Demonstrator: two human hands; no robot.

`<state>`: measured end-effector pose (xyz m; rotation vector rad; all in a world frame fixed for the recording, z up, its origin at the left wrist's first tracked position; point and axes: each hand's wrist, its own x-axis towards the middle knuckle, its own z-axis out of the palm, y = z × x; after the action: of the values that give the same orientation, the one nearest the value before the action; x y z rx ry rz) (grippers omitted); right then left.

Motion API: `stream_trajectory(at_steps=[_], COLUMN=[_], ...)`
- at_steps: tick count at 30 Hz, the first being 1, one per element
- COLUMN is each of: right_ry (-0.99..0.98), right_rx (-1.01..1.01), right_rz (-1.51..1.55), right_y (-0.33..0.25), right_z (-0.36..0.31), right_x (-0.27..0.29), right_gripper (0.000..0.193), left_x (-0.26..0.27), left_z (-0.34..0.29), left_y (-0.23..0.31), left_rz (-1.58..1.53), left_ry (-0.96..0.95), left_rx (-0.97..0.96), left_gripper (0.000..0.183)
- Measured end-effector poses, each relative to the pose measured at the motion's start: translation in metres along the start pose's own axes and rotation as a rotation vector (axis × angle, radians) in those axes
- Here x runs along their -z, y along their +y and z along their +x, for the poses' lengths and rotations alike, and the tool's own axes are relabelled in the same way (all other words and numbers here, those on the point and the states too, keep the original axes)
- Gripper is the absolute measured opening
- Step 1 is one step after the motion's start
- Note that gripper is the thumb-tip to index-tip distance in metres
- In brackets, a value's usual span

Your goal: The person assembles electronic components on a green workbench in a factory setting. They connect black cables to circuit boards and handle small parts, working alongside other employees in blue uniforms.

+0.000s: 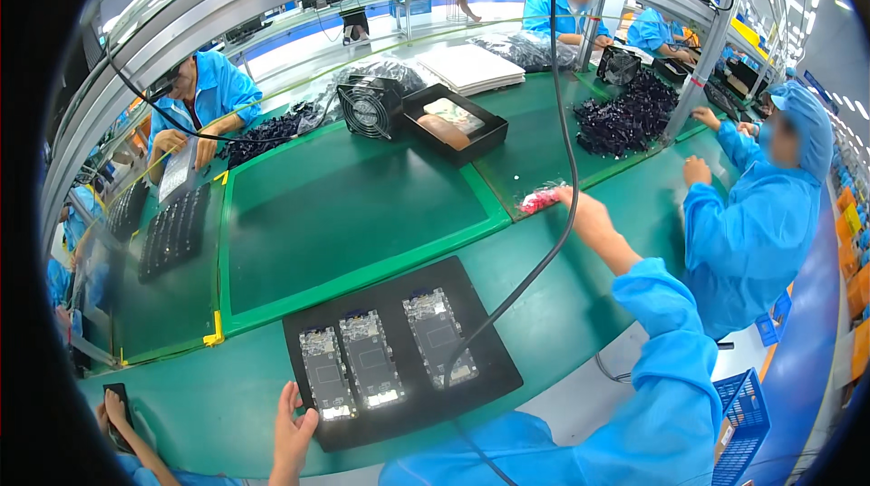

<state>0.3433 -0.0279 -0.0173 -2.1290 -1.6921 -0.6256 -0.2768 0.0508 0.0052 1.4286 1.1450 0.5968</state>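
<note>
A black mat (489,332) lies on the green bench before me, with three dark phone-like assemblies with circuit boards on it: a left one (326,374), a middle one (370,359) and a right one (433,327). At the mat's lower left edge is my left hand (294,427), its thumb and fingers apart, close beside the left assembly. My right hand (591,221) is stretched forward to a small heap of red pieces (540,199) with clear bits. Its fingertips are drawn together at the heap; what they pinch is too small to make out.
A black cable (564,96) hangs across the view, over the mat. Beyond stand a black tray (485,137), a fan (367,110) and a dark heap of small parts (625,114). Co-workers in blue work around the bench; one person (752,205) stands at right. A blue basket (743,422) is lower right.
</note>
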Motion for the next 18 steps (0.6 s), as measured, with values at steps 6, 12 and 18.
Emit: stream_trajectory(at_steps=[6, 12, 18], right_ry=[0.029, 0.326, 0.020], right_rx=[-0.460, -0.529, -0.063], right_rz=[0.512, 0.606, 0.440], right_y=[-0.017, -0.056, -0.121], right_z=[-0.045, -0.105, -0.126], right_x=[0.085, 0.090, 0.084], right_gripper=[0.028, 0.022, 0.029], left_x=[-0.080, -0.283, -0.323], left_z=[0.002, 0.074, 0.074], left_y=[0.047, 0.073, 0.031], left_rz=[-0.292, -0.517, 0.639], left_ry=[-0.288, -0.695, -0.519], left_rx=[0.225, 0.107, -1.240], left_gripper=[0.072, 0.058, 0.038])
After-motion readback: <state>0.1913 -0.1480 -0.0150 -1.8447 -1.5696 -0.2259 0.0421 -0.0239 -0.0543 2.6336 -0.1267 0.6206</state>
